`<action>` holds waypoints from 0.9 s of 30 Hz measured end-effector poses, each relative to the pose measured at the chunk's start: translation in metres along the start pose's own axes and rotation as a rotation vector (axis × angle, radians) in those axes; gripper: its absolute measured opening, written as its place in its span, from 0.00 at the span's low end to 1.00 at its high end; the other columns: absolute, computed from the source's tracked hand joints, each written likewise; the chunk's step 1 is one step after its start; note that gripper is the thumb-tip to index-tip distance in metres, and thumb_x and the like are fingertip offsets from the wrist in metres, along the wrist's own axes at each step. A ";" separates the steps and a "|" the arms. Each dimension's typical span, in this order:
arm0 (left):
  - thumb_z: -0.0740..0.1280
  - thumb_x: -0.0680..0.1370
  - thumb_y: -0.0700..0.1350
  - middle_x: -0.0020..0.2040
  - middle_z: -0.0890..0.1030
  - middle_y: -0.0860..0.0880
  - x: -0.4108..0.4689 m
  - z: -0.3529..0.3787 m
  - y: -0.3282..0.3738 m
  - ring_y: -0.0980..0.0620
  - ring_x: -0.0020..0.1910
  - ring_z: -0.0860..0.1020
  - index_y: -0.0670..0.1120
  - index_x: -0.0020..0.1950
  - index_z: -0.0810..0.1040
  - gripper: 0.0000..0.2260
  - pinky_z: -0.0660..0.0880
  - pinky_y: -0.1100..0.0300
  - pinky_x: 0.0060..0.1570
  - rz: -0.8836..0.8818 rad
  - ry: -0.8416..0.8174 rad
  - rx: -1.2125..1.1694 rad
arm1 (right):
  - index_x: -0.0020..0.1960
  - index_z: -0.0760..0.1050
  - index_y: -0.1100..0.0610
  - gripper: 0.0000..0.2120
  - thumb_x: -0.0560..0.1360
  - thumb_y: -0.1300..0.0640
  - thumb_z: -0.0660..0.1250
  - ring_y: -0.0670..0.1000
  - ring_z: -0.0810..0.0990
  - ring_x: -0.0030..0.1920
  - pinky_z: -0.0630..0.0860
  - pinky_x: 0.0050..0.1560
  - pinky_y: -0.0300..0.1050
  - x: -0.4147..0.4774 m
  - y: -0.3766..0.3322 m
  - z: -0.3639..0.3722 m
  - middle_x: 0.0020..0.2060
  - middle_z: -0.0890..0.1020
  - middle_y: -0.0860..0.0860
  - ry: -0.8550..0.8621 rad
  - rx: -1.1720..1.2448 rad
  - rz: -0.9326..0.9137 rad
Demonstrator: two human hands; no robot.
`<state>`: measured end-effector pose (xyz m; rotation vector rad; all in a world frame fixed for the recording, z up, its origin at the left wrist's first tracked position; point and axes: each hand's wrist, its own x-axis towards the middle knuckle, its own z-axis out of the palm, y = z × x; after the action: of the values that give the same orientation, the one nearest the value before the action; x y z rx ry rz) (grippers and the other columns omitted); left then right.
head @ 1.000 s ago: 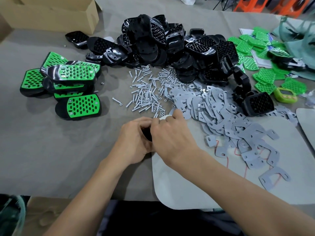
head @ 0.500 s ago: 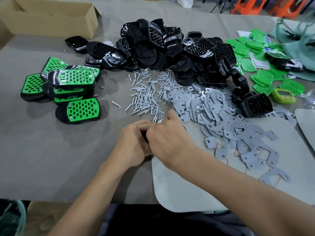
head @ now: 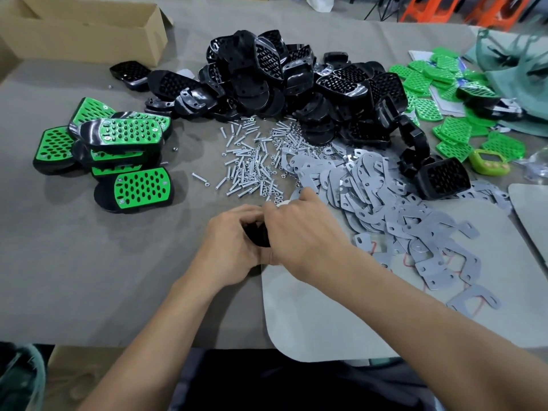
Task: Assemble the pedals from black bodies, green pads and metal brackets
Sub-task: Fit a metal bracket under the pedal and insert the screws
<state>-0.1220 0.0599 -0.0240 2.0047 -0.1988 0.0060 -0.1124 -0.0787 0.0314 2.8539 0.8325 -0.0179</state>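
The grey table (head: 89,277) took almost the whole view, and a pale mat (head: 326,307) with round corners lay on its near right part. An open cardboard box (head: 89,34) stood at the far left corner. In the middle, far from the person, the black bodies (head: 296,93) were heaped one on another. In front of this heap, to the right, the metal brackets (head: 370,197) were spread in a flat grey pile that reached onto the mat. On the left side, well apart from the heap, some finished pedals (head: 118,143) lay stacked with their green faces up. The loose green pads (head: 444,84) were scattered at the far right. Between the pedals and the brackets there was a small field of screws (head: 252,161).

Near the edge of the mat the two hands were together. The left hand (head: 228,250) had its fingers curled around one black body (head: 258,232), just in front of the screws. The right hand (head: 302,232) lay over the same piece with its fingers bent down on the far side; I could not tell whether they pinched anything.
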 end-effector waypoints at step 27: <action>0.83 0.57 0.30 0.52 0.82 0.63 0.000 0.000 -0.006 0.74 0.48 0.79 0.46 0.54 0.87 0.27 0.70 0.76 0.47 -0.046 0.007 0.013 | 0.43 0.65 0.53 0.07 0.76 0.63 0.54 0.51 0.60 0.28 0.55 0.48 0.52 0.001 -0.007 0.010 0.42 0.81 0.51 0.051 -0.034 -0.057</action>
<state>-0.1208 0.0623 -0.0297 2.0220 -0.1486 -0.0153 -0.1155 -0.0738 0.0208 2.8088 0.9151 0.0619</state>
